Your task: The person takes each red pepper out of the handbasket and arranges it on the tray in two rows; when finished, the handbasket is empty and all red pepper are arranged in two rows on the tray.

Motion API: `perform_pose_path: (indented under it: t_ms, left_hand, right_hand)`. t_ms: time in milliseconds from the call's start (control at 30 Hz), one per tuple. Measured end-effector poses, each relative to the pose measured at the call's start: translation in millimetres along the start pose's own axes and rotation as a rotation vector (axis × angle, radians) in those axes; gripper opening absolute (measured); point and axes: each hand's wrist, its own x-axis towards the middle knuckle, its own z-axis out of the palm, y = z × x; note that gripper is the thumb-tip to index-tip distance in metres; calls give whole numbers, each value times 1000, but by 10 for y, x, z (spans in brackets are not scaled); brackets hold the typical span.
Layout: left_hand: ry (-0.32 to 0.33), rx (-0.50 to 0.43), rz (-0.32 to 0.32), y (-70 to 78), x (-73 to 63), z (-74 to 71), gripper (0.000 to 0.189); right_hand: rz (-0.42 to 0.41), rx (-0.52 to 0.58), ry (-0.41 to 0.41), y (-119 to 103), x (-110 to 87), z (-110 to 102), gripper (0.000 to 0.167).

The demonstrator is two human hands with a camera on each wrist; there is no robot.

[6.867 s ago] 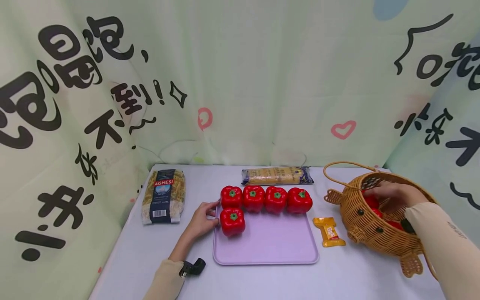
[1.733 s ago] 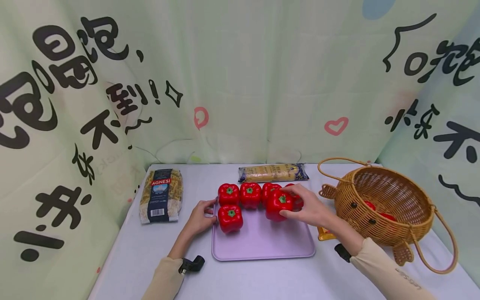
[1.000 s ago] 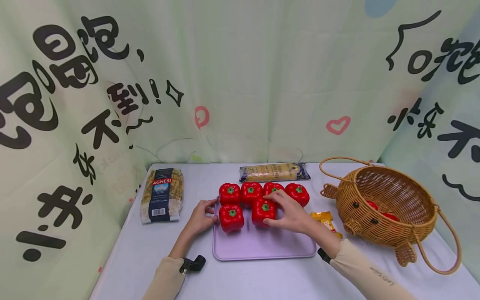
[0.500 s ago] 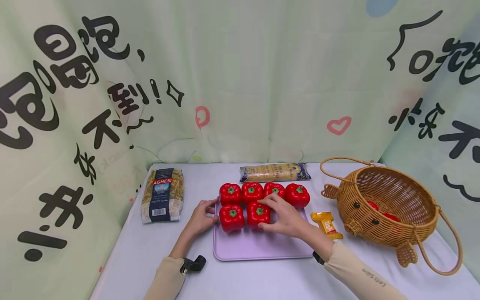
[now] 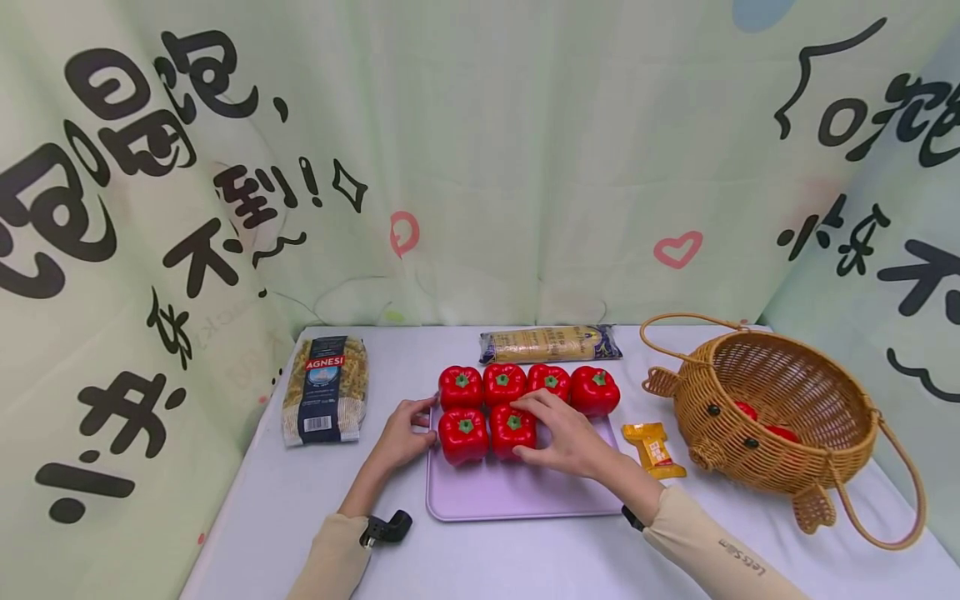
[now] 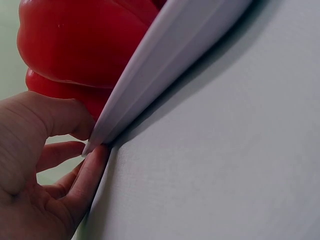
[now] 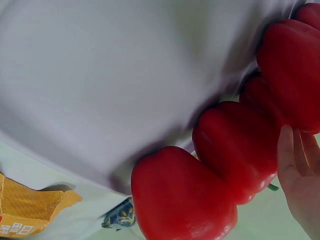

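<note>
The person's right hand (image 5: 564,436) is clamped on a red pepper (image 5: 510,432), thumb on its near side and fingers round its far side. That pepper sits upright, green stem up, in the front row on a pale purple tray (image 5: 525,493), just beside another pepper (image 5: 462,437) to its left; whether the two touch I can't tell. Over on the tray's left edge, the left hand (image 5: 407,435) has the rim pinched, thumb above and fingertips beneath.

Along the back of the tray runs a row of four more peppers (image 5: 550,382), and behind them lies a long packet of noodles (image 5: 551,344). A bag of pasta (image 5: 325,390) with a dark blue label lies well apart to the left. On the other side, between tray and basket, there's a small orange packet (image 5: 654,450).

The wicker basket (image 5: 735,467) has an animal face with dark eyes and a snout, and a few red things (image 5: 782,433) show inside it. All this stands on a white surface (image 5: 465,558), with a pale green curtain (image 5: 480,167) covered in black lettering behind.
</note>
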Motion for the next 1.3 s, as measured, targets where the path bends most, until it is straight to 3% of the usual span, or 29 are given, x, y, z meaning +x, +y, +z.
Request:
perform_pose_path:
  t_ms: [467, 633, 867, 1300]
  left_hand:
    - [-8, 2, -46, 22, -1, -1, 59]
    - [-11, 2, -48, 20, -2, -2, 59]
    - [-10, -1, -46, 19, -1, -7, 58]
    - [0, -5, -30, 10, -6, 4, 59]
  right_hand:
    - [18, 23, 15, -43, 1, -68, 58]
    - [37, 81, 38, -46, -8, -138, 53]
    - [74, 164, 81, 3, -17, -324, 50]
    - [172, 194, 142, 210, -89, -681, 48]
